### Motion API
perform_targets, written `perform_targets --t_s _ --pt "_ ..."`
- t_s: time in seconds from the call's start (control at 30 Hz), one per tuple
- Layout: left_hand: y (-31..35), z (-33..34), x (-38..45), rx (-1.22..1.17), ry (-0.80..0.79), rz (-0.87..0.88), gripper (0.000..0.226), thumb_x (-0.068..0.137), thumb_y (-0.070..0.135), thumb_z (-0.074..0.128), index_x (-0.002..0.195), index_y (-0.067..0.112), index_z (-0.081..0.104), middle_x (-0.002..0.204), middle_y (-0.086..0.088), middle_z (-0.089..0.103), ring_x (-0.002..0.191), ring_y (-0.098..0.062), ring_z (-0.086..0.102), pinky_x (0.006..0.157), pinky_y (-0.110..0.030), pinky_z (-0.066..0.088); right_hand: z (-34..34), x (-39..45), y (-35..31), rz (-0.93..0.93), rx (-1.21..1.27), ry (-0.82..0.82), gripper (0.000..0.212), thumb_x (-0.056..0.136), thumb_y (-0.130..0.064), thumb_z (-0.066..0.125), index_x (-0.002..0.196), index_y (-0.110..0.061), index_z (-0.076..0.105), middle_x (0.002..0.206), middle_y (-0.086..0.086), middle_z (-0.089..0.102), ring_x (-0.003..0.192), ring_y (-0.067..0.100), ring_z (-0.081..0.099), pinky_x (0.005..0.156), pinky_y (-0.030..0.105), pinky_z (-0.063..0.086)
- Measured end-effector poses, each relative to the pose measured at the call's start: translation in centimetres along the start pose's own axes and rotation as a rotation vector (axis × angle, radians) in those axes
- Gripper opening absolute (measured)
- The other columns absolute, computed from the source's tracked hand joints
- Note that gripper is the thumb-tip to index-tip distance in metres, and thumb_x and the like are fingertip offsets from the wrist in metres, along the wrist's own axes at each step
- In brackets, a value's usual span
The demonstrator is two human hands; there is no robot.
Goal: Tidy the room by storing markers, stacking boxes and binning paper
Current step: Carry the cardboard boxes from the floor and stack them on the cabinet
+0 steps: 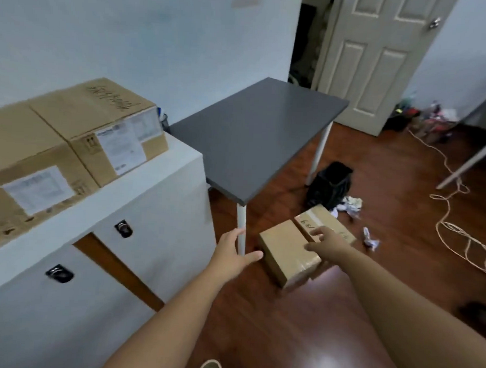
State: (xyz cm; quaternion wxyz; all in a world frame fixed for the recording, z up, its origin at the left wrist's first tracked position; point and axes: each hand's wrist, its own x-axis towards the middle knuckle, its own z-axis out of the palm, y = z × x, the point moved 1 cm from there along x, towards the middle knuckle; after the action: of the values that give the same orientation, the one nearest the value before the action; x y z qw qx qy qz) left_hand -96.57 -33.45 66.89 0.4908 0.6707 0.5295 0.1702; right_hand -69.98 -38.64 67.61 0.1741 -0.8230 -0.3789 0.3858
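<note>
Both arms are stretched down toward two small boxes on the floor, the near box [286,251] and the far box [324,222] lying side by side and touching. The left hand [234,252] is spread wide open, fingers apart, beside the near box but not on it, and it sits right against the white table leg [240,230]. The right hand [326,240] is also open, fingers splayed, over the seam where the two boxes meet; whether it rests on the cardboard or only hovers I cannot tell. My worry is the lift: with the right hand straddling both lids, a pull could drag the far box along or tip the near one off its edge, and the left hand is tight enough to that leg to knock it or the grey table [254,134] above. Both boxes look taped shut, so what is in them is hidden, and their weight is a guess. Two big cartons [72,139] sit closed on the white cabinet [142,186], side by side; that looks like the place for stacking. The black bin [330,184] stands beyond the boxes, its inside too dark to read, while crumpled paper [352,205] and another scrap [370,240] lie loose on the floor outside it. The loose cord [452,227] coiled to the right could catch a foot. I see no markers.
</note>
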Motion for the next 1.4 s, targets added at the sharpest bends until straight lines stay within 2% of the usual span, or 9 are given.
perform_targets --t_s 0.1,0.2,0.27,0.43,0.73,0.9,1.03,1.23,1.4 --pt "2.2 4.9 3.0 0.074 -0.116 0.009 0.081 0.071 0.056 0.077 0.141 0.035 0.041 0.147 0.004 0.039 0.131 -0.017 0.043 0.1 -0.031 0.04 -3.5 0.9 5.8 0.183 0.084 0.015 0.04 0.077 -0.02 0.075 0.112 -0.02 0.058 0.096 -0.001 0.061 0.074 0.013 0.06 0.054 0.017 0.045" --pt "2.9 8.7 6.9 0.125 -0.199 -0.017 0.081 0.071 0.055 0.077 0.14 0.031 0.042 0.144 0.001 0.043 0.129 -0.017 0.045 0.097 -0.029 0.04 -4.7 3.0 10.9 0.291 0.13 0.062 0.029 0.074 -0.013 0.075 0.099 -0.016 0.063 0.104 0.004 0.061 0.088 0.018 0.054 0.074 0.028 0.042" --pt "2.5 11.0 10.2 0.148 -0.245 -0.057 0.079 0.073 0.053 0.077 0.14 0.029 0.043 0.145 0.0 0.044 0.129 -0.02 0.045 0.099 -0.032 0.041 -4.8 5.2 13.4 0.343 0.109 0.06 0.042 0.077 -0.017 0.075 0.117 -0.011 0.062 0.112 0.008 0.058 0.095 0.021 0.053 0.079 0.03 0.043" --pt "-0.7 16.1 18.9 0.195 -0.411 -0.23 0.072 0.082 0.046 0.072 0.143 0.02 0.043 0.148 -0.006 0.043 0.133 -0.024 0.044 0.102 -0.035 0.04 -4.3 12.9 16.2 0.41 0.04 -0.048 0.061 0.079 -0.027 0.075 0.134 -0.012 0.054 0.134 0.01 0.054 0.108 0.025 0.057 0.083 0.029 0.046" --pt "-7.2 21.0 31.7 0.311 -0.485 -0.457 0.053 0.09 0.036 0.066 0.136 0.016 0.05 0.135 -0.007 0.057 0.12 -0.023 0.055 0.096 -0.032 0.043 -4.0 27.9 20.4 0.424 0.021 -0.072 0.045 0.079 -0.031 0.069 0.121 -0.017 0.06 0.117 0.011 0.063 0.093 0.025 0.06 0.077 0.036 0.051" --pt "-13.4 27.6 34.7 0.293 -0.586 -0.574 0.05 0.09 0.027 0.067 0.134 0.01 0.052 0.132 -0.008 0.057 0.11 -0.017 0.055 0.086 -0.023 0.039 0.0 36.2 26.2 0.458 -0.081 -0.185 0.056 0.086 -0.036 0.066 0.137 -0.017 0.051 0.138 0.01 0.054 0.121 0.029 0.053 0.092 0.032 0.042" --pt "-19.0 33.6 38.4 0.145 -0.533 -0.722 0.047 0.092 0.021 0.064 0.136 0.009 0.05 0.132 -0.012 0.056 0.094 -0.011 0.053 0.063 -0.017 0.039 4.8 42.7 29.7 0.494 0.01 -0.166 0.054 0.089 -0.032 0.062 0.139 -0.017 0.05 0.14 0.01 0.052 0.124 0.029 0.052 0.093 0.03 0.041" --pt "-27.5 41.0 43.0 0.039 -0.331 -0.905 0.072 0.092 0.028 0.063 0.151 0.008 0.027 0.151 -0.015 0.039 0.133 -0.029 0.043 0.103 -0.036 0.038 12.1 51.4 35.6 0.499 0.194 -0.117 0.066 0.087 -0.032 0.064 0.146 -0.018 0.04 0.142 0.012 0.049 0.126 0.031 0.049 0.102 0.038 0.042" --pt "-32.7 44.4 43.4 -0.046 -0.285 -1.036 0.074 0.086 0.034 0.069 0.146 0.006 0.037 0.136 -0.005 0.05 0.112 -0.018 0.05 0.086 -0.031 0.04 16.4 54.8 40.1 0.538 0.287 -0.129 0.073 0.088 -0.028 0.064 0.151 -0.013 0.029 0.142 0.009 0.043 0.131 0.033 0.043 0.104 0.042 0.042"
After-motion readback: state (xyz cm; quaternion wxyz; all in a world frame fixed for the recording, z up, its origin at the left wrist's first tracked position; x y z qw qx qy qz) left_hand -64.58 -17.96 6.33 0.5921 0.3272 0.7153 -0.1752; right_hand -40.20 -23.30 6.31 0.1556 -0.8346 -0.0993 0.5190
